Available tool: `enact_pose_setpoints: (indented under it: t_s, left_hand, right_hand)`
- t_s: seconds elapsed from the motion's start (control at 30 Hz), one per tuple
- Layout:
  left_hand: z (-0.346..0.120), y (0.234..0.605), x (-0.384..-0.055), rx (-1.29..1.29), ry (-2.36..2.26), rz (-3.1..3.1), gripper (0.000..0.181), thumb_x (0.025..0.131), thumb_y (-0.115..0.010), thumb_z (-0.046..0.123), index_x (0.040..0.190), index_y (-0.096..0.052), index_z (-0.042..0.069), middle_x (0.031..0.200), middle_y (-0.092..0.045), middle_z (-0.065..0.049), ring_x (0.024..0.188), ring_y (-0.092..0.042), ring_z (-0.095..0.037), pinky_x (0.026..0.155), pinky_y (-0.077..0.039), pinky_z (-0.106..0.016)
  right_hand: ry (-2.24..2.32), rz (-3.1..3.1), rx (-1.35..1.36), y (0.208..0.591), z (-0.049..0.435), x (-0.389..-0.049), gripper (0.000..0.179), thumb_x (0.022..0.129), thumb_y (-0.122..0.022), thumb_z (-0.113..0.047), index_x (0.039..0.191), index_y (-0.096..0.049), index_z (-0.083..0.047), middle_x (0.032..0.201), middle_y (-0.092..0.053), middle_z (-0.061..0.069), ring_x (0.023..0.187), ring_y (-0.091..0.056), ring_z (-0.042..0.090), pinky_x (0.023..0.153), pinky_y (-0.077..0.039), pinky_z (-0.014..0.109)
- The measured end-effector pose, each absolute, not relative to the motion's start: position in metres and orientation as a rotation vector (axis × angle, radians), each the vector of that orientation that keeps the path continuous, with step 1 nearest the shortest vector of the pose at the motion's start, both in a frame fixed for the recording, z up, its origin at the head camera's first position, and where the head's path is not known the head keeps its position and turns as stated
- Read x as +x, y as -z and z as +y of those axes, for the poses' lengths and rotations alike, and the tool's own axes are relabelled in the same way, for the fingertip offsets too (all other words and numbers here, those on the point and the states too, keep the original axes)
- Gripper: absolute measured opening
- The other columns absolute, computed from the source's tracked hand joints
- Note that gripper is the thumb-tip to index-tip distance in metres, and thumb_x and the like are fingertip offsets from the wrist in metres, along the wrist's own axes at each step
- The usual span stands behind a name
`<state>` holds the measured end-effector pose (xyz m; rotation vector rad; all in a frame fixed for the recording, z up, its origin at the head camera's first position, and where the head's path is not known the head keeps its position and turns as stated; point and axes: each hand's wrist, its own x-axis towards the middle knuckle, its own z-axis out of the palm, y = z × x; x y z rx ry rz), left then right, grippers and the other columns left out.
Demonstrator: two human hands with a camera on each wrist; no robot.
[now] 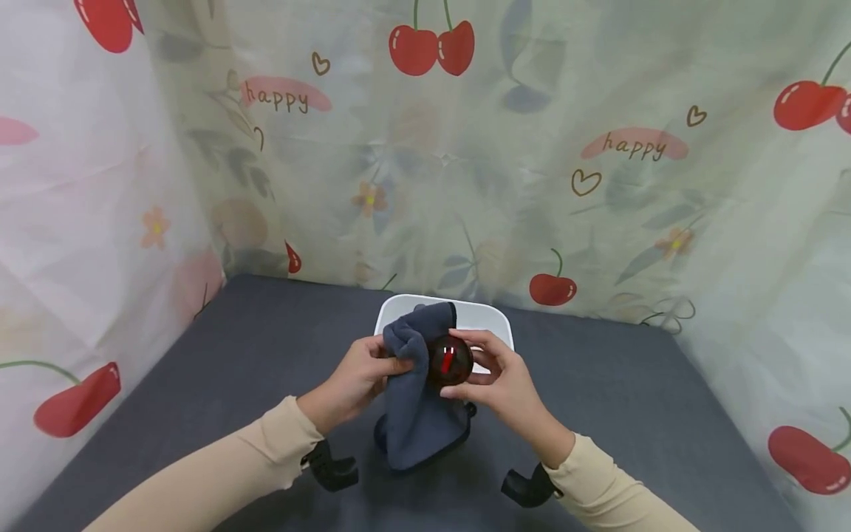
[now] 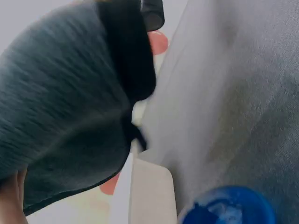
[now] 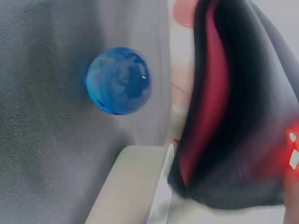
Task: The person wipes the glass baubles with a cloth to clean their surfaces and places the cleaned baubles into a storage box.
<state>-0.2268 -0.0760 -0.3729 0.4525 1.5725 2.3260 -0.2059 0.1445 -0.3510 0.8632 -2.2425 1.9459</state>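
A dark grey cloth with a black edge hangs in folds from my left hand, whose thumb and fingers pinch its upper part. My right hand grips a see-through dark red ball between thumb and fingertips, right against the cloth. In the right wrist view only a bright red bit of the ball shows at the right edge, beside the blurred cloth. The cloth also fills much of the left wrist view.
Behind the hands stands a white tray, partly covered by the cloth. A see-through blue ball lies on the grey table cover near the tray. Printed curtains enclose the table's back and sides.
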Motion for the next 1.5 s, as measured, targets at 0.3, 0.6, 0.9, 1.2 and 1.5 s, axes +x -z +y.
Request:
enact_pose_setpoints:
  t_s: [0.3,0.6,0.9,1.2,1.5]
  left_hand:
    - [-0.072,0.377,-0.224,0.477,-2.137,1.799,0.048,0.077,-0.074,0.009,0.121,-0.058,-0.002,0.109,-0.063,-0.011,0.093,-0.063,-0.022,0.077,-0.053,-0.038]
    - [-0.075,0.366,-0.225,0.456,-2.208,1.705,0.038,0.076,-0.070,0.000,0.111,-0.060,-0.006,0.096,-0.066,-0.007,0.082,-0.064,-0.017,0.072,-0.053,-0.031]
    - [-0.078,0.369,-0.227,0.441,-2.093,1.842,0.040,0.075,-0.074,0.007,0.111,-0.063,-0.006,0.103,-0.066,-0.011,0.089,-0.065,-0.022,0.075,-0.053,-0.037]
    - [-0.082,0.369,-0.225,0.433,-2.080,1.760,0.041,0.077,-0.072,0.005,0.113,-0.060,-0.009,0.105,-0.065,-0.012,0.089,-0.064,-0.020,0.076,-0.053,-0.034]
    - [-0.083,0.370,-0.225,0.392,-2.141,1.673,0.023,0.079,-0.067,-0.001,0.102,-0.066,-0.004,0.091,-0.067,-0.005,0.076,-0.066,-0.015,0.069,-0.054,-0.030]
  right_hand:
    - [-1.295,-2.425,0.845,0.354,0.144,-0.206,0.067,0.060,-0.087,-0.025,0.120,-0.059,-0.022,0.112,-0.057,-0.006,0.098,-0.058,0.010,0.079,-0.051,0.022]
    - [-1.897,-2.340,0.853,0.351,0.150,-0.209,0.065,0.065,-0.082,-0.003,0.124,-0.055,-0.012,0.121,-0.053,0.007,0.109,-0.055,0.022,0.084,-0.050,0.034]
    - [-1.063,-2.385,1.010,0.353,0.146,-0.208,0.067,0.058,-0.087,-0.018,0.119,-0.060,-0.022,0.114,-0.056,-0.008,0.104,-0.054,0.009,0.076,-0.051,0.021]
    - [-1.266,-2.252,1.182,0.336,0.142,-0.192,0.060,0.056,-0.083,0.008,0.111,-0.062,0.000,0.110,-0.057,0.012,0.103,-0.057,0.021,0.077,-0.052,0.031]
    - [-1.645,-2.236,1.160,0.346,0.146,-0.199,0.063,0.058,-0.081,0.010,0.116,-0.060,0.001,0.116,-0.054,0.012,0.110,-0.053,0.019,0.082,-0.051,0.034]
